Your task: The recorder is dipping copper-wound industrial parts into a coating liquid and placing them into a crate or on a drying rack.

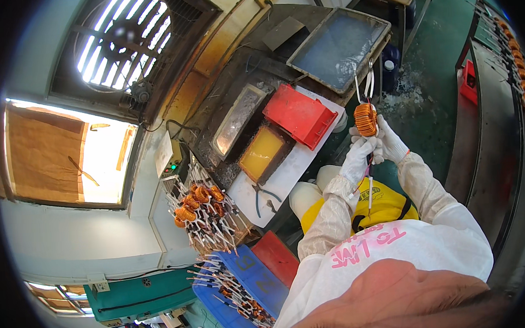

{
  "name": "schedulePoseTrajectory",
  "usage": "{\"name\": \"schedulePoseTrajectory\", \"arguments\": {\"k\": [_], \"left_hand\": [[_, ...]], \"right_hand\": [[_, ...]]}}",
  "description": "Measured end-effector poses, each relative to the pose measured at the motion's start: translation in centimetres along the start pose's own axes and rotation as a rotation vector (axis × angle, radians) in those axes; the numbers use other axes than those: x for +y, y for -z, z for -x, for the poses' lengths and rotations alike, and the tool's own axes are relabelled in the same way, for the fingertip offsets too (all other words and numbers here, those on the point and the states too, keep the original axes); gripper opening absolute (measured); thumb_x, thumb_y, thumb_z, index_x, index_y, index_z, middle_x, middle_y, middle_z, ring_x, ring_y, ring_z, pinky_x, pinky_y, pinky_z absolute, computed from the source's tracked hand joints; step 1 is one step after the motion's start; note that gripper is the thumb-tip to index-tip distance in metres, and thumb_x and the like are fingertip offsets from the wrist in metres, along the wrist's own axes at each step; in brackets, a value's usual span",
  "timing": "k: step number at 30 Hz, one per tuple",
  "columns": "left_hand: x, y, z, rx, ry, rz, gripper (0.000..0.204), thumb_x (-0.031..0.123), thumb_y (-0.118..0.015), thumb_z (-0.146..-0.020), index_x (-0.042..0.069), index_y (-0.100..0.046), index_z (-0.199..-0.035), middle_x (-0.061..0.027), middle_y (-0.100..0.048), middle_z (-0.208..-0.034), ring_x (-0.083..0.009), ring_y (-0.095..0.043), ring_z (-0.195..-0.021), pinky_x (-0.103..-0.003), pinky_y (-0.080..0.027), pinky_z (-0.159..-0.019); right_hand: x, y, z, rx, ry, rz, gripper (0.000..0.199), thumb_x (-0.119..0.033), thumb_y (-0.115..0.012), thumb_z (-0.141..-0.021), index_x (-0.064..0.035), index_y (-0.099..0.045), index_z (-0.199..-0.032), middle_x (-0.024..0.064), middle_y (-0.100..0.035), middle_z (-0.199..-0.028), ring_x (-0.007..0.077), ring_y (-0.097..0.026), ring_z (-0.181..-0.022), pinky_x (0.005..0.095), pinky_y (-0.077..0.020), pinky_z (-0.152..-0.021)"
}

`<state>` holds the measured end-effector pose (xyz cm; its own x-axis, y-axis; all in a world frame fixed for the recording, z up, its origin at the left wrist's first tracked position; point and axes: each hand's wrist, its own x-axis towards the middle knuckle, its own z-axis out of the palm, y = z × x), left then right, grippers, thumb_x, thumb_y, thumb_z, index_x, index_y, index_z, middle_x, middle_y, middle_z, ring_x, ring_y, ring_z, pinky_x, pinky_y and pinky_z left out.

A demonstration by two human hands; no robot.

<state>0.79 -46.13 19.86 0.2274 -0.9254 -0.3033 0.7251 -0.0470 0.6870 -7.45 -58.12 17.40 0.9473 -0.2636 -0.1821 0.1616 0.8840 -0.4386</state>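
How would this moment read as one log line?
left white-gloved grip, right white-gloved grip: holding orange wire-wound ring coil | blue-handled pliers: on white sheet

From my feed: white top (442, 244) has pink capitals (390, 236) across the chest, large line clear, a smaller line next to it partly lost in folds. Yellow cloth (387, 202) over the lap carries a small dark print (366, 193), too fine for me to read. Blue bin (267, 304) shows big dark characters on its side, faint on my end.
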Motion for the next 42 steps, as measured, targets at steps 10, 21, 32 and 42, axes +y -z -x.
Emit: {"name": "schedulePoseTrajectory", "arguments": {"k": [10,21,32,42], "left_hand": [[-0.7,0.2,-0.6,0.16,0.003,-0.322,0.04,0.034,-0.053,-0.101,0.004,-0.055,-0.128,-0.0059,-0.063,-0.103,-0.0134,-0.06,-0.079,-0.03,-0.056,-0.076],[-2.6,1.0,-3.7,0.283,-0.123,-0.367,0.049,0.048,-0.04,-0.103,0.005,-0.059,-0.116,-0.0097,-0.067,-0.099,-0.018,-0.065,-0.083,-0.029,-0.053,-0.076],[0.3,2.0,-6.9,0.334,-0.052,-0.099,0.044,0.045,-0.043,-0.103,0.005,-0.058,-0.114,-0.0093,-0.068,-0.094,-0.0203,-0.069,-0.076,-0.035,-0.06,-0.071],[2.6,1.9,-8.3,0.274,-0.014,0.001,0.04,0.041,-0.04,-0.106,0.006,-0.056,-0.117,-0.0099,-0.065,-0.093,-0.0196,-0.066,-0.075,-0.034,-0.062,-0.067]], "right_hand": [[-1.4,-0.4,-0.9,0.426,0.25,0.765,0.054,-0.034,-0.071,-0.087,-0.0031,-0.057,-0.13,0.0137,-0.067,-0.113,0.0227,-0.066,-0.101,0.0296,-0.0515,-0.084],[-3.1,-2.6,-2.7,0.662,0.374,1.319,0.068,-0.047,-0.073,-0.079,-0.0189,-0.054,-0.138,0.013,-0.066,-0.123,0.0271,-0.064,-0.113,0.0348,-0.046,-0.1],[-4.6,-2.6,-7.5,0.509,0.332,1.283,0.062,-0.048,-0.068,-0.084,-0.0124,-0.058,-0.133,0.0126,-0.068,-0.119,0.0241,-0.065,-0.108,0.0326,-0.0464,-0.096],[-5.6,-0.5,-10.5,0.524,0.251,1.378,0.068,-0.057,-0.065,-0.084,-0.0088,-0.059,-0.132,0.0141,-0.07,-0.114,0.0263,-0.067,-0.105,0.0329,-0.048,-0.092]]}}
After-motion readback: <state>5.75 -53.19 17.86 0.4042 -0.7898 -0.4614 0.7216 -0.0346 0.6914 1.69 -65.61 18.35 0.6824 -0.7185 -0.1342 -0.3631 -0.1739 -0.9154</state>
